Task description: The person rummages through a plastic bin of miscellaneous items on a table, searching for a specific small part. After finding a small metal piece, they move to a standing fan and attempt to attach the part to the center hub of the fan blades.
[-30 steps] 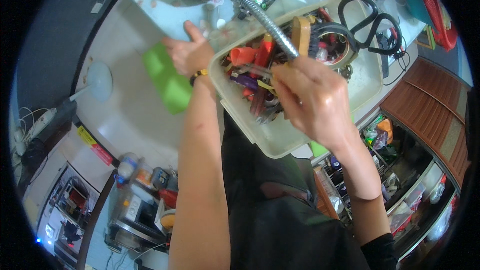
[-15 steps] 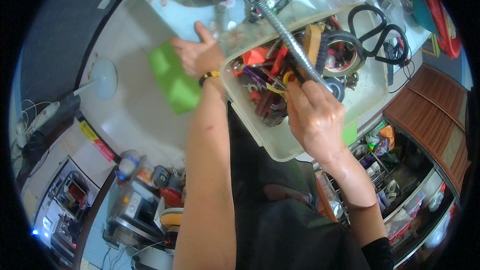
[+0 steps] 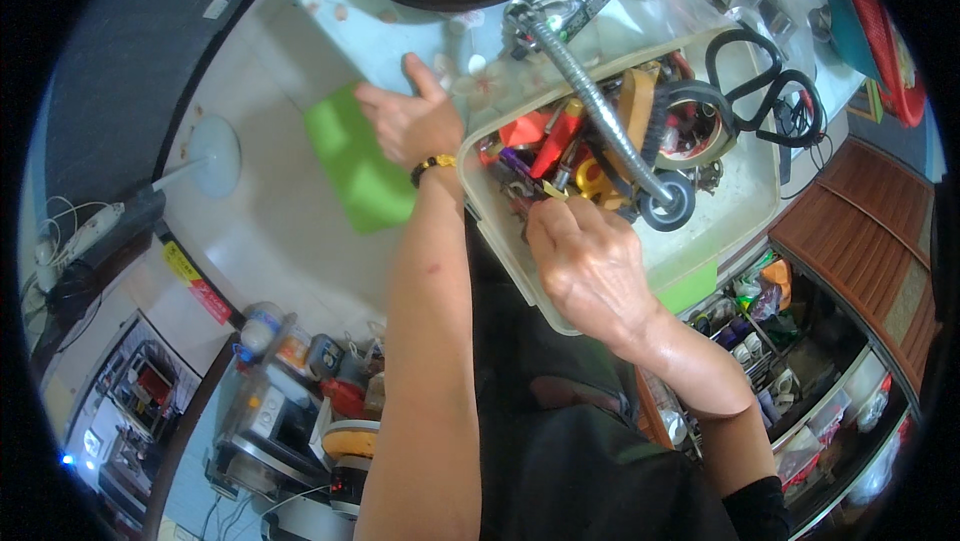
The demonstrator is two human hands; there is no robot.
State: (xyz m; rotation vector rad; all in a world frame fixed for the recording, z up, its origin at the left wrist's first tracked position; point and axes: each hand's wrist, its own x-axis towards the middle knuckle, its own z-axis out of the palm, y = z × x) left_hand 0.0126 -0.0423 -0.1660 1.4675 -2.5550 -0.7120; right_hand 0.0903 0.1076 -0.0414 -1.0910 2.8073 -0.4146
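My right hand (image 3: 590, 266) reaches over the near-left side of a translucent plastic box (image 3: 505, 251). Its fingers are bent down among the tools, tips hidden; whatever they hold cannot be made out. Close by lie a yellow ring-shaped piece (image 3: 592, 178), a red-handled tool (image 3: 556, 141) and a purple item (image 3: 516, 163). A silver flexible gooseneck (image 3: 590, 91) with a round end (image 3: 667, 203) slants across the box, beside a wooden brush (image 3: 636, 106) with dark bristles. My left hand (image 3: 415, 123), thumb spread from the fingers, is at the table's left edge, holding nothing visible.
Large black-handled scissors (image 3: 765, 76) stick out over the box's right rim. A dark pan (image 3: 455, 1) of orange-brown food stands on the table (image 3: 385, 36). A green stool (image 3: 350, 166) is below the left hand. Open shelving (image 3: 800, 371) stands at the lower right.
My right hand has shifted left and nearer within the box, uncovering the gooseneck's round end and the yellow ring-shaped piece. My left hand stays at the table edge; the view has shifted slightly.
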